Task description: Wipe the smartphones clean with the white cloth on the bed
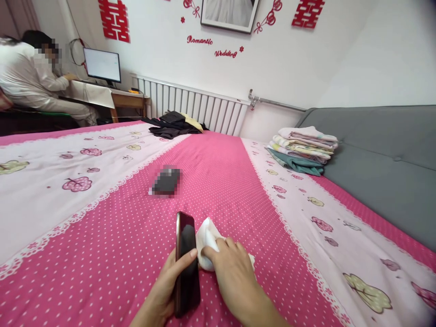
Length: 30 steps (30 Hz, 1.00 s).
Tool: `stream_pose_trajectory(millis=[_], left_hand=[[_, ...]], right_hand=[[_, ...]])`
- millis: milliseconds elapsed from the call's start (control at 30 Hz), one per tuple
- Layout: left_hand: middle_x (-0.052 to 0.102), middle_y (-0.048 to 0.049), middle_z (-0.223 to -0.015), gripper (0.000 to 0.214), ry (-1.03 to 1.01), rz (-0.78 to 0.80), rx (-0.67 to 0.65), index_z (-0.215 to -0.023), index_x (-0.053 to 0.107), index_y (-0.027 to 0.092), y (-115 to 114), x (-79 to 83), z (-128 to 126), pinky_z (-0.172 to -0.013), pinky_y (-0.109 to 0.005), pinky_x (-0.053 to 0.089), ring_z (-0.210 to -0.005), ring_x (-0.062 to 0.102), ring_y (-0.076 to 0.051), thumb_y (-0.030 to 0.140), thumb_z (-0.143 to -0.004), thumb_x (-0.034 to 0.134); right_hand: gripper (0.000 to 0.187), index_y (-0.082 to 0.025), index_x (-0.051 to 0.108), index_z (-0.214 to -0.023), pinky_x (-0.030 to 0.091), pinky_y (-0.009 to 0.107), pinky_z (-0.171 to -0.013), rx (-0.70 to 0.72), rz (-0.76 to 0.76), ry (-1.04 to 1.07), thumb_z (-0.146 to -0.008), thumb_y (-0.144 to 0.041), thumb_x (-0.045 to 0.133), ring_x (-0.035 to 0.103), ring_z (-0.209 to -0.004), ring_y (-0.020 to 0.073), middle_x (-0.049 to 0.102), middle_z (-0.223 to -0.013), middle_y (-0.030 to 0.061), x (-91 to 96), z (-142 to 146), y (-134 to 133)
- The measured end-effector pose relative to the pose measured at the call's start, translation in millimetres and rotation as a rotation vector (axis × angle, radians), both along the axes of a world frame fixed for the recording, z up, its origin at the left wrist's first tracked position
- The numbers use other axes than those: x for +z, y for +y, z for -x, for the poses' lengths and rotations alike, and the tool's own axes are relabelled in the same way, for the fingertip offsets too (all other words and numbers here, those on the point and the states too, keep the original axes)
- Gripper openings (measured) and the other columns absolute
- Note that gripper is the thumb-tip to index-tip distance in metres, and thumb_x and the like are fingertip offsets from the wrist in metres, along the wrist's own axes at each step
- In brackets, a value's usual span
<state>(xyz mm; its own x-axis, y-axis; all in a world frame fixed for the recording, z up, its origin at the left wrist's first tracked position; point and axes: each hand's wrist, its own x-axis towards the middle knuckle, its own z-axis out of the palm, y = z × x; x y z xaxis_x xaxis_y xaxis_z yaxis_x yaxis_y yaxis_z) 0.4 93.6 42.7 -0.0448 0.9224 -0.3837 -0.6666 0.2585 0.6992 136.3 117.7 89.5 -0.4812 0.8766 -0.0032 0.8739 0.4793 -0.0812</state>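
Note:
My left hand (169, 282) is closed around a dark smartphone (188, 272), its thumb lying across the screen edge. The phone stands tilted, with its black screen turned to the right. My right hand (235, 265) grips a crumpled white tissue (207, 236) just beside the phone's right edge. Part of the tissue is hidden under the fingers, and a corner sticks out past the knuckles. Beyond the phone, a blurred-out dark flat object (166, 180) lies on the pink dotted bedspread (218, 159); its kind cannot be made out.
Folded cloths (303, 147) are stacked by the grey headboard (381, 159). Dark clothes (173, 123) lie at the bed's far edge, near a radiator (190, 100). At the left a person in white (30, 72) sits at a desk with a monitor (102, 65).

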Motion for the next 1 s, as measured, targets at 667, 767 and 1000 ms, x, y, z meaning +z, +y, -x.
stream_pose_trajectory(millis=[667,767,1000], left_hand=[[0.075,-0.0079,-0.083,0.047,-0.011,0.070,0.045,-0.105,0.065,0.016,-3.7,8.0,-2.6,-0.065,-0.029,0.056,-0.073,0.071,-0.025,0.028,-0.063,0.081],[0.075,-0.0078,-0.081,0.043,-0.005,0.075,0.033,-0.102,0.066,0.015,-3.8,8.6,-2.2,-0.064,-0.027,0.056,-0.068,0.071,-0.022,0.027,-0.064,0.081],[0.075,-0.0063,-0.077,0.038,0.007,0.057,0.033,-0.099,0.067,0.015,-3.9,9.9,-2.4,-0.064,-0.026,0.056,-0.061,0.069,-0.018,0.026,-0.065,0.080]], right_hand=[[0.034,-0.030,0.066,-0.103,0.046,0.041,-0.084,-0.008,0.050,-0.005,-0.095,-0.013,0.038,0.058,-0.100,0.0270,0.064,-0.105,0.0066,-0.7,3.0,3.7],[0.033,-0.029,0.065,-0.106,0.045,0.042,-0.083,-0.001,0.051,0.001,-0.095,-0.014,0.038,0.057,-0.101,0.0285,0.063,-0.106,0.0074,-0.5,2.7,3.2],[0.033,-0.030,0.065,-0.106,0.043,0.039,-0.083,0.003,0.047,0.011,-0.095,-0.013,0.039,0.057,-0.100,0.0269,0.063,-0.106,0.0067,4.5,1.5,-0.7]])
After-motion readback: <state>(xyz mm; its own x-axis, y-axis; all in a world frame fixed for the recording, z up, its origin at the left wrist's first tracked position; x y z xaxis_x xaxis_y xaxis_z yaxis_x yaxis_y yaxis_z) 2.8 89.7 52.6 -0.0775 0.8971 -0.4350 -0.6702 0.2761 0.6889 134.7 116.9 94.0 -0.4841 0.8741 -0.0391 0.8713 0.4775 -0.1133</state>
